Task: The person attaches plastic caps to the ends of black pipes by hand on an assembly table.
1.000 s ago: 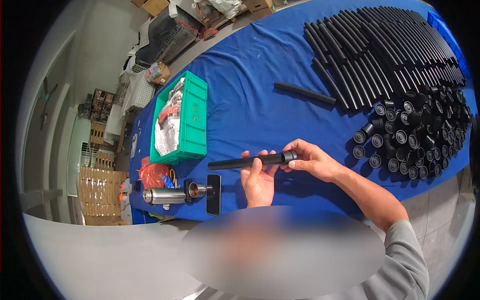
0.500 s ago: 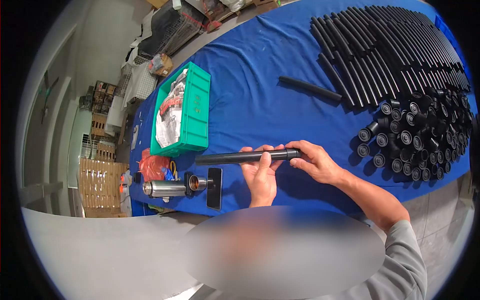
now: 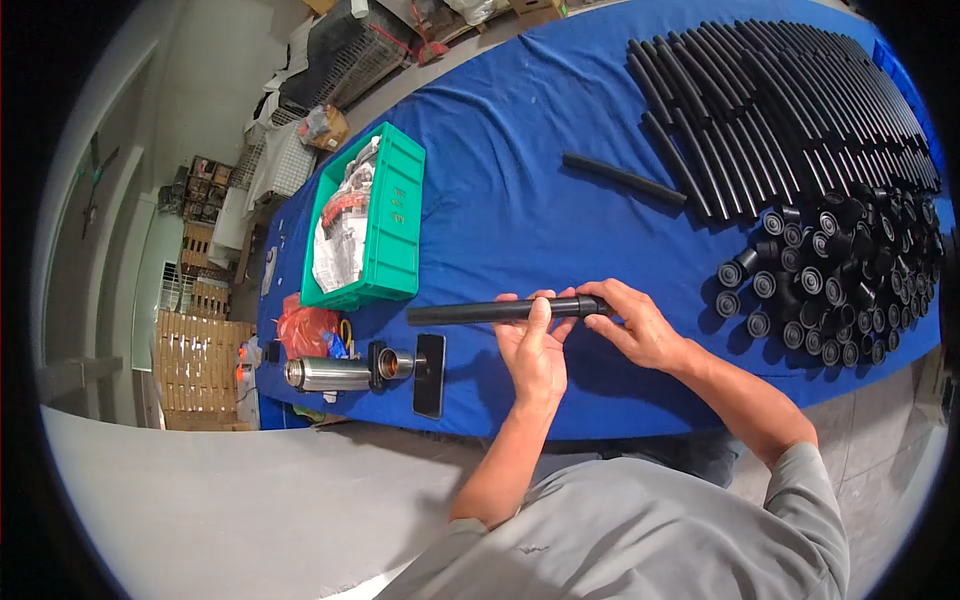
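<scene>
A black plastic tube [image 3: 460, 313] lies level across both hands, above the blue cloth. My left hand [image 3: 535, 345] is closed round its middle, with the thumb over the top. At the tube's right end sits a black fitting [image 3: 572, 306], wider than the tube. My right hand [image 3: 635, 325] grips that fitting between thumb and fingers, which hide part of it. Another black tube [image 3: 622, 178] rests alone on the cloth beyond my hands. Several black round-capped fittings [image 3: 763, 285] are heaped to the right.
Rows of black tubes [image 3: 720, 165] cover the far right of the blue-clothed table [image 3: 490, 200]. A green crate [image 3: 395, 225] holding paper stands to the left. Nearer me are a steel flask [image 3: 335, 375], a phone [image 3: 429, 375] and a red plastic bag [image 3: 308, 325].
The tube and my left hand have shifted slightly to the right. My right hand stays at the fitting end, its grip much the same.
</scene>
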Demonstrator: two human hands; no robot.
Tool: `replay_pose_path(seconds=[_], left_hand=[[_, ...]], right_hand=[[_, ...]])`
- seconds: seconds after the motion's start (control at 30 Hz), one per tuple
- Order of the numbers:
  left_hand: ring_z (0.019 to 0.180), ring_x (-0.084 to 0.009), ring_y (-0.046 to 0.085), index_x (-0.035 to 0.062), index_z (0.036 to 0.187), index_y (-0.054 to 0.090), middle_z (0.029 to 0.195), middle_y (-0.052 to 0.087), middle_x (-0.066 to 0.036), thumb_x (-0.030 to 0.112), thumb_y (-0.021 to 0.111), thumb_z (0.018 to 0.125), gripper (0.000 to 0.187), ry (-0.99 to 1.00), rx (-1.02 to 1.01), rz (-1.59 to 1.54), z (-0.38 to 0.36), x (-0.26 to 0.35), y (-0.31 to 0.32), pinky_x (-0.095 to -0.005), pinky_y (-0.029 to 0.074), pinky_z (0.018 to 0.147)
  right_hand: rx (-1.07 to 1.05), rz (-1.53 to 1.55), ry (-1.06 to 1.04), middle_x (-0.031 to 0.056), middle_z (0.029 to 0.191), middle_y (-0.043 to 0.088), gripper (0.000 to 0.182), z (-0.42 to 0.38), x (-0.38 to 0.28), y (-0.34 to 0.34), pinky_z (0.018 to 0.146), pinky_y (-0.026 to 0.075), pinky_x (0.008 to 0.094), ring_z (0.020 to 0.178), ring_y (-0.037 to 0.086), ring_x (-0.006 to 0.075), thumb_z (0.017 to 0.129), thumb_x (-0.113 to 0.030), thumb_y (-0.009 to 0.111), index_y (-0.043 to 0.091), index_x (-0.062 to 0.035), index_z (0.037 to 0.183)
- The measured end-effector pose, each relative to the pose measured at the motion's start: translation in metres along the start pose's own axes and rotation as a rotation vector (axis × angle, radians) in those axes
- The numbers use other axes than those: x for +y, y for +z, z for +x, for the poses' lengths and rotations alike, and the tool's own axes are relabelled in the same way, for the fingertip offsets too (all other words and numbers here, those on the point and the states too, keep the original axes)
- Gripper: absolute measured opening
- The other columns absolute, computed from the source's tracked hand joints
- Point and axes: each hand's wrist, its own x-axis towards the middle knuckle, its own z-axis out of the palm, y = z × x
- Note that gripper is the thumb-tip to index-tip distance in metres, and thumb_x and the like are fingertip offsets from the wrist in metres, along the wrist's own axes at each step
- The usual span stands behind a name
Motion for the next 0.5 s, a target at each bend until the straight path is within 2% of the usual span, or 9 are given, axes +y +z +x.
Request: replay_pose_path(seconds=[0.17, 0.27, 0.37, 0.47, 0.5], left_hand=[[0.108, -0.0326, 0.07, 0.0173, 0.127, 0.038, 0.113, 0.066, -0.012, 0.007, 0.068, 0.1, 0.042, -0.068, 0.066, -0.05, -0.0012, 0.001, 0.0059, -0.0473, 0.063, 0.087], [0.109, -0.0327, 0.07, 0.0169, 0.127, 0.038, 0.113, 0.065, -0.012, 0.008, 0.069, 0.1, 0.042, -0.074, 0.065, -0.067, -0.0018, -0.0008, 0.005, -0.05, 0.061, 0.091], [0.112, -0.0321, 0.069, 0.0146, 0.127, 0.04, 0.113, 0.066, -0.013, 0.007, 0.069, 0.099, 0.041, -0.066, 0.057, -0.077, -0.0013, 0.0002, 0.0054, -0.0499, 0.06, 0.094], [0.116, -0.0305, 0.067, 0.0106, 0.127, 0.047, 0.117, 0.067, -0.014, 0.008, 0.07, 0.099, 0.036, -0.051, 0.003, -0.081, -0.0007, 0.0019, 0.0013, -0.0478, 0.059, 0.098], [0.117, -0.0298, 0.067, 0.0095, 0.127, 0.049, 0.118, 0.067, -0.014, 0.008, 0.07, 0.099, 0.034, -0.068, -0.017, -0.081, -0.0022, 0.0035, 0.0002, -0.047, 0.059, 0.099]], right_hand=[[0.034, -0.067, -0.054, 0.0164, 0.105, 0.064, 0.036, -0.0008, 0.0016, 0.0007, 0.077, 0.053, 0.0405, 0.089, 0.065, 0.031, 0.1, -0.013, 0.064, 0.058, -0.0015, 0.134], [0.036, -0.096, -0.071, 0.016, 0.105, 0.064, 0.036, -0.0001, 0.0029, -0.0002, 0.076, 0.053, 0.0408, 0.087, 0.064, 0.0299, 0.099, -0.012, 0.065, 0.059, -0.0016, 0.133], [0.009, -0.059, -0.025, 0.0105, 0.107, 0.067, 0.04, 0.001, 0.0048, -0.0041, 0.081, 0.056, 0.0324, 0.094, 0.068, 0.0205, 0.096, -0.01, 0.071, 0.059, 0.002, 0.131], [0.026, 0.52, 0.248, 0.0026, 0.094, 0.065, 0.04, 0.0038, 0.0086, 0.0013, 0.072, 0.053, 0.0289, 0.081, 0.062, 0.0131, 0.094, -0.012, 0.076, 0.062, 0.0003, 0.129], [0.018, 0.555, 0.273, 0.0014, 0.094, 0.064, 0.04, 0.0036, 0.0076, 0.0002, 0.072, 0.053, 0.0273, 0.081, 0.062, 0.0111, 0.093, -0.011, 0.077, 0.063, 0.0002, 0.129]])
